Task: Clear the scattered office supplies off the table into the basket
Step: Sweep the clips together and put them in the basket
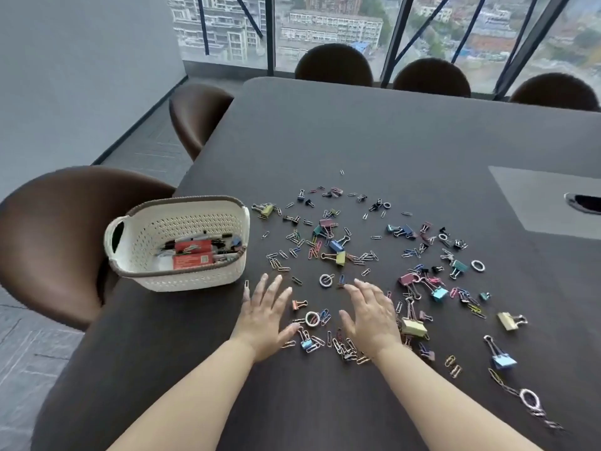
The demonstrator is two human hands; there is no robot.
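Note:
Several coloured binder clips, paper clips and metal rings lie scattered over the dark table (374,131), among them a yellow binder clip (413,327) and a white ring (312,318). A white perforated basket (182,281) stands at the table's left edge, holding red boxes (192,253) and pens. My left hand (265,317) lies flat with fingers spread, just right of the basket. My right hand (370,317) is flat and spread too, over the near clips. Neither hand holds anything.
Brown chairs stand at the left (55,242) and along the far side (333,65). A grey panel with a cable opening (549,203) is set in the table at right. Windows run behind the far chairs.

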